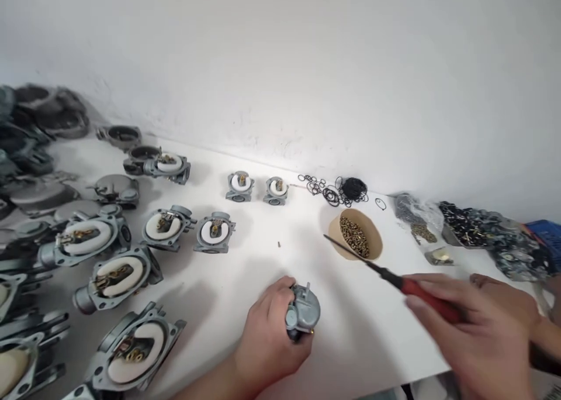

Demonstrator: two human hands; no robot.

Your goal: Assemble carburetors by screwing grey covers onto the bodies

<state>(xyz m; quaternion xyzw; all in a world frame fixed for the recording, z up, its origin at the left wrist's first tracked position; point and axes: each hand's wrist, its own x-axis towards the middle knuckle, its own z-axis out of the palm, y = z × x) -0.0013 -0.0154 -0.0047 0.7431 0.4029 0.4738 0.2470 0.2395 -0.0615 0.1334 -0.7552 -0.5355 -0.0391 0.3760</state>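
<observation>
Near the table's front edge, my left hand (269, 327) is wrapped round a small grey metal carburetor (308, 307), its rounded bowl facing up. A brass fitting shows low on its side. My right hand (486, 335), blurred by motion, grips a screwdriver (421, 295) by its red handle. The dark shaft points left, its tip in front of a round tan tub (375, 236) of small brass parts (354, 236). The tip is apart from the carburetor. A tiny reddish-brown piece (279, 244) lies on the white table (258, 259) beyond my left hand.
Open carburetors with white floats (214, 231) stand at left, beside piled grey castings (44, 113). Black rubber rings (353, 189) lie by the wall. Plastic bags (418, 213), black parts (464, 224) and a blue basket (543, 239) are at right. Another person's hand (511, 297) shows behind my right hand.
</observation>
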